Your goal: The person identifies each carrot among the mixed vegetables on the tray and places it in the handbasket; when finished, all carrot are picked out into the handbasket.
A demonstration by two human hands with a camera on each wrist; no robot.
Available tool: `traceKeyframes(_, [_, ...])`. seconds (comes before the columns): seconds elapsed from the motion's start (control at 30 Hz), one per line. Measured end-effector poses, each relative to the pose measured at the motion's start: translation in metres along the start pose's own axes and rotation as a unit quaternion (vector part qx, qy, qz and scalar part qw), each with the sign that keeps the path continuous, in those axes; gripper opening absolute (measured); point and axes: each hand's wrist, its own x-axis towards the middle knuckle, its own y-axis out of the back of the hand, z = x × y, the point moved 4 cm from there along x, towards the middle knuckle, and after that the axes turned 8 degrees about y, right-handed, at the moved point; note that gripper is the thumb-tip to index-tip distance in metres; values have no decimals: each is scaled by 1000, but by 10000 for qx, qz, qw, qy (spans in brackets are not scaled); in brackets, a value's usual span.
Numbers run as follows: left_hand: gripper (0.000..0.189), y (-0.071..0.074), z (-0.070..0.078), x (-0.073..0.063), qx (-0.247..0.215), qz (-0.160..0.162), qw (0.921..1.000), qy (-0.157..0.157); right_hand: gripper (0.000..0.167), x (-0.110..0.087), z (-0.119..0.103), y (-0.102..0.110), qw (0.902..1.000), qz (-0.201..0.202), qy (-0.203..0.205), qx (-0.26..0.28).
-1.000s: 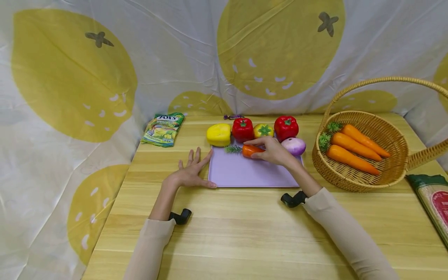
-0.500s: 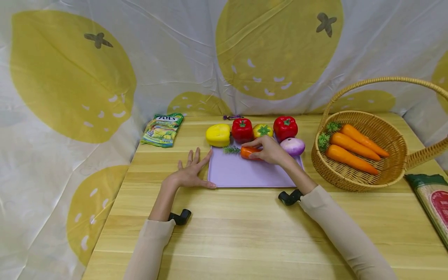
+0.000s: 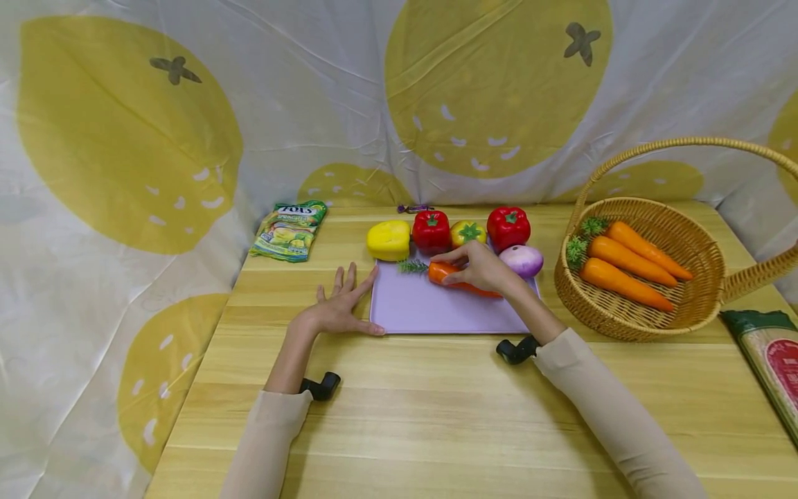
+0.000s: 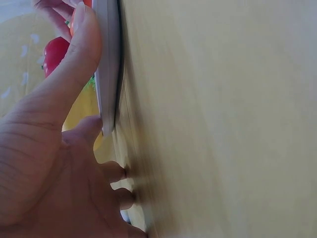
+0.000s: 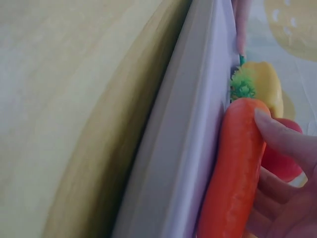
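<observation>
An orange carrot (image 3: 439, 272) with a green leafy top lies across the lilac tray (image 3: 430, 312), leaf end to the left. My right hand (image 3: 489, 269) grips it near its thick end, thumb on the near side. In the right wrist view, the thumb presses the carrot (image 5: 237, 158) beside the tray wall. My left hand (image 3: 339, 310) spreads its fingers at the tray's left edge, thumb at the front left corner. Along the tray's back stand a yellow bell pepper (image 3: 388, 241), two red bell peppers (image 3: 431, 233), a yellow-green vegetable (image 3: 468, 232) and a purple onion (image 3: 522, 261).
A wicker basket (image 3: 570, 312) with a tall handle stands at the right, holding three carrots (image 3: 630, 262). A green snack packet (image 3: 289, 232) lies at the back left. A purple-wrapped item (image 3: 414, 208) is behind the peppers. A green-and-red bag (image 3: 769, 357) lies at the right edge.
The carrot and my right hand have shifted slightly left. The carrot's thin end has swung toward the tray's front and now shows below the hand. My left hand has stayed in place.
</observation>
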Motion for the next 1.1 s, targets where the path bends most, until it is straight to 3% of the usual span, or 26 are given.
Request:
traceKeyframes(0.63, [123, 1, 0, 0, 1, -14, 10000, -2, 42, -3, -7, 5, 9994, -195, 294, -27])
traceKeyframes(0.93, [123, 0, -1, 0, 33, -28, 10000, 19, 42, -25, -23, 32, 9983, -257, 524, -16])
traceKeyframes(1.1, [125, 0, 0, 1, 7, -52, 10000, 5, 43, -42, -31, 54, 9984, -383, 336, 245])
